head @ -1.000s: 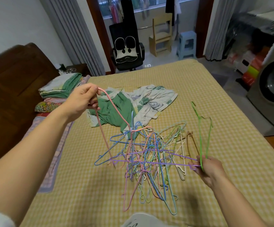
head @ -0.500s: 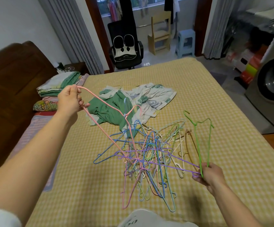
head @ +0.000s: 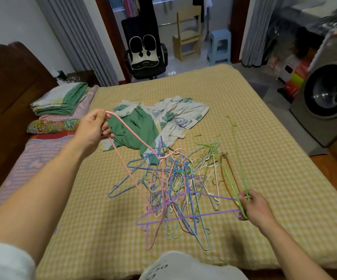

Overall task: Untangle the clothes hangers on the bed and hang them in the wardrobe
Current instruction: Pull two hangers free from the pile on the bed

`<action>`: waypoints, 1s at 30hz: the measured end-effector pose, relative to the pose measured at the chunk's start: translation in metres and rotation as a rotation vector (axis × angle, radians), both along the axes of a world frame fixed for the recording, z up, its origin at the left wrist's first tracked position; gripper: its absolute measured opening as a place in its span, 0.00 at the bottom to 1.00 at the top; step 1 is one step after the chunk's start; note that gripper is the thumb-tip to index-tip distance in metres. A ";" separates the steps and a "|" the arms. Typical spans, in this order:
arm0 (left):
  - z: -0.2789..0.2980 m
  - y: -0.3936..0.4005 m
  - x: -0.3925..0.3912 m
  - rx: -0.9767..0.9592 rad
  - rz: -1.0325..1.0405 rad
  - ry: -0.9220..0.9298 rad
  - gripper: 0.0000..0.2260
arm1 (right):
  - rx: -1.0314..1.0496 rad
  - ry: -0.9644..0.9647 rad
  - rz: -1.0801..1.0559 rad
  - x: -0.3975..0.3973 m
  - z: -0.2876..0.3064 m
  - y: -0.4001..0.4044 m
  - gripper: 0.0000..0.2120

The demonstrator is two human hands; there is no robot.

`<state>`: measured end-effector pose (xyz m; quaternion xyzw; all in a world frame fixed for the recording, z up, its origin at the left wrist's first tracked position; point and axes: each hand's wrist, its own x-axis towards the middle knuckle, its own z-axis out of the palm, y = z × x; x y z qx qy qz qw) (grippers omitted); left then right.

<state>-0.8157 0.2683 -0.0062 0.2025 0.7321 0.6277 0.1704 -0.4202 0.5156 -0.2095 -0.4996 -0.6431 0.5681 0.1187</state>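
A tangle of thin wire hangers in blue, pink, purple, green and cream lies on the yellow checked bed. My left hand grips one end of a pink hanger and holds it raised; its other end is still caught in the pile. My right hand grips a green hanger that stands upright, together with the corner of a purple hanger that runs into the tangle. No wardrobe is in view.
A crumpled green and white cloth lies beyond the pile. Folded bedding sits by the dark wooden headboard on the left. A washing machine stands right of the bed; a black chair and blue stool stand past it.
My left hand has lowered slightly and moved right with the pink hanger. The green hanger in my right hand has tilted more upright, and the purple hanger has dropped lower over the pile.
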 end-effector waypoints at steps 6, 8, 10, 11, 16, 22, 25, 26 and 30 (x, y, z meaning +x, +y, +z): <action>0.017 0.019 0.004 0.082 -0.053 0.044 0.14 | 0.110 -0.125 -0.008 0.003 -0.006 0.004 0.09; 0.023 0.023 0.000 0.074 -0.038 0.060 0.14 | 0.115 -0.175 -0.073 0.011 -0.008 0.007 0.08; 0.026 0.027 -0.004 0.053 0.001 0.081 0.14 | 0.088 -0.202 -0.158 0.021 -0.013 0.011 0.08; 0.027 0.028 -0.005 0.043 0.027 0.096 0.14 | 0.070 -0.206 -0.204 0.024 -0.018 0.013 0.08; 0.018 0.042 -0.007 0.029 0.132 0.342 0.14 | 0.006 -0.148 -0.383 0.032 -0.017 0.017 0.09; -0.049 0.067 0.069 -0.286 -0.064 0.897 0.12 | -0.032 -0.035 -0.589 0.038 0.002 0.002 0.09; -0.133 0.070 0.119 -0.782 -0.558 0.919 0.18 | -0.039 -0.024 -0.662 0.044 0.010 -0.017 0.10; -0.156 0.067 0.129 -0.936 -0.725 0.847 0.23 | -0.038 -0.035 -0.695 0.047 0.012 -0.025 0.11; -0.201 0.034 0.152 -0.996 -0.982 0.458 0.23 | 0.075 -0.190 -0.736 0.065 0.025 -0.070 0.07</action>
